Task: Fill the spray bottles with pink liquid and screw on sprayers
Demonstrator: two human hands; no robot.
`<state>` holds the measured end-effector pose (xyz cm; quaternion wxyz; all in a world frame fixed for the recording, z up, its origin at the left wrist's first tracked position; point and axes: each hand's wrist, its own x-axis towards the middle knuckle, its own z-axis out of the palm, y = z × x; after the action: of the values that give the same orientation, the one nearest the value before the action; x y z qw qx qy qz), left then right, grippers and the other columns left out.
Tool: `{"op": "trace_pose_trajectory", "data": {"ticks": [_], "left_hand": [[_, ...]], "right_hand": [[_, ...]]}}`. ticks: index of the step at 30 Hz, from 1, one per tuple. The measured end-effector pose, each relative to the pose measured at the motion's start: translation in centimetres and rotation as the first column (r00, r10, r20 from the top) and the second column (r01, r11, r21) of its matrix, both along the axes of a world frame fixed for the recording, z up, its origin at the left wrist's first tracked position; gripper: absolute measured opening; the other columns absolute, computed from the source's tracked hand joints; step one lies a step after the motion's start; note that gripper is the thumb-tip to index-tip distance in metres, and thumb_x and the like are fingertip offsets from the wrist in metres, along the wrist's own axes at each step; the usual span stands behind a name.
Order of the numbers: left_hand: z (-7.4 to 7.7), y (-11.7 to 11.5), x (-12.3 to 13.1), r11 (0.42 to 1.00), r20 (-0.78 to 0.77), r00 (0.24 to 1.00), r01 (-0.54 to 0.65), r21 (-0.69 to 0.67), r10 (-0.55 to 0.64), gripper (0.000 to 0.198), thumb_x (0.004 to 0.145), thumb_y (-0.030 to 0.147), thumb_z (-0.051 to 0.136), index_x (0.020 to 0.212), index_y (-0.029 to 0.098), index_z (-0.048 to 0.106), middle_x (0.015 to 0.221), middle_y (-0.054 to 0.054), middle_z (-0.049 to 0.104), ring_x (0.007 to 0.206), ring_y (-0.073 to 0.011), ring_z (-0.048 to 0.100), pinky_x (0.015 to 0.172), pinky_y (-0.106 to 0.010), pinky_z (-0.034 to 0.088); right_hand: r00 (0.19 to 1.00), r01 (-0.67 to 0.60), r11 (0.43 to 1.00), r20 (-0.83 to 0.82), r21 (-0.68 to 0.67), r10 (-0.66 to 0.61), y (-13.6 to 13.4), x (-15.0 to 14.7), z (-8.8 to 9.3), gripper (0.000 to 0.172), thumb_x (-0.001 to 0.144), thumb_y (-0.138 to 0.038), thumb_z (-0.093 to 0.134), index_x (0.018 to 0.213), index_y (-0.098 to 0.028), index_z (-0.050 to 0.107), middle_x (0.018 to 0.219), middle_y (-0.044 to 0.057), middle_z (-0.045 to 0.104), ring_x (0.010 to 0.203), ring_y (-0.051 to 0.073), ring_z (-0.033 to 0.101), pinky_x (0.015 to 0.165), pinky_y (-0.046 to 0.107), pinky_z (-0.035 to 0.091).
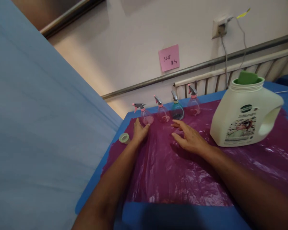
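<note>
Near the surface's (94,187) far-left corner, the left hand (140,132) curves around the leftmost spray bottle (147,117), contact unclear; best steadied low. The right hand (190,138) hovers spread, empty.

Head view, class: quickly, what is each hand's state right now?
Left hand: at the leftmost spray bottle, thumb and fingers apart; whether it grips cannot be told.
Right hand: open, holding nothing, over the purple plastic sheet.

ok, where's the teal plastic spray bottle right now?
The teal bottle stands slightly right of centre in the head view, between two clear, pink-collared plastic spray bottles, just beyond the right hand.
</note>
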<state>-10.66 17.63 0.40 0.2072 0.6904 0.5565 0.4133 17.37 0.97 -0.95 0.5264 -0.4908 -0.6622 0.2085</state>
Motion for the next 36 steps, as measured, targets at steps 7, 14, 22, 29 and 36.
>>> {"op": "trace_pose_trajectory", "data": {"ticks": [7,14,22,29,36], "left_hand": [[0.5,-8.4,-2.6,0.993,-0.222,0.969,0.113,0.024,-0.105,0.075,0.102,0.056,0.070,0.165,0.020,0.052,0.173,-0.020,0.054,0.163,-0.0380,0.050,0.138,-0.059,0.035],[-0.9,-14.6,-11.0,0.995,-0.609,0.787,0.090,-0.051,-0.102,0.071,0.113,0.063,0.041,0.166,0.017,0.053,0.176,-0.019,0.052,0.166,-0.0354,0.048,0.140,-0.058,0.036],[-0.7,-16.2,-19.1,0.987,-0.745,0.667,-0.135,-0.082,0.029,0.067,0.111,0.055,0.037,0.160,0.014,0.057,0.171,-0.020,0.058,0.164,-0.0358,0.051,0.137,-0.058,0.040],[-0.4,-15.6,-20.8,0.987,-0.767,0.637,-0.159,-0.032,0.077,0.064,0.108,0.048,0.036,0.150,0.009,0.064,0.166,-0.024,0.062,0.162,-0.0377,0.054,0.137,-0.057,0.040],[0.6,-16.0,-20.4,0.983,-0.801,0.579,-0.176,0.060,0.153,0.056,0.108,0.043,0.036,0.142,0.013,0.068,0.159,-0.022,0.068,0.152,-0.0386,0.063,0.131,-0.058,0.046]], "right_hand": [[0.999,0.000,0.999,0.043,0.053,-0.003,0.0,0.0,0.4,0.058,0.101,-0.035,0.068,0.157,-0.024,0.056,0.144,0.015,0.078,0.133,0.032,0.075,0.116,0.056,0.058],[1.000,-0.003,0.996,0.015,0.094,0.002,-0.3,0.2,1.0,0.059,0.102,-0.035,0.067,0.159,-0.026,0.056,0.143,0.015,0.078,0.131,0.032,0.076,0.114,0.056,0.060],[0.996,0.042,0.997,-0.080,0.067,-0.036,-0.6,1.2,2.5,0.059,0.100,-0.041,0.070,0.155,-0.024,0.058,0.142,0.016,0.079,0.128,0.034,0.077,0.105,0.055,0.063],[0.974,0.111,0.984,-0.212,0.139,-0.080,-2.3,4.2,6.6,0.059,0.101,-0.045,0.072,0.155,-0.023,0.058,0.135,0.015,0.081,0.124,0.029,0.079,0.106,0.050,0.063],[0.992,0.108,0.985,0.043,0.132,-0.115,-8.7,8.3,7.9,0.058,0.107,-0.047,0.069,0.161,-0.026,0.056,0.134,0.013,0.082,0.120,0.029,0.080,0.101,0.047,0.064]]}}
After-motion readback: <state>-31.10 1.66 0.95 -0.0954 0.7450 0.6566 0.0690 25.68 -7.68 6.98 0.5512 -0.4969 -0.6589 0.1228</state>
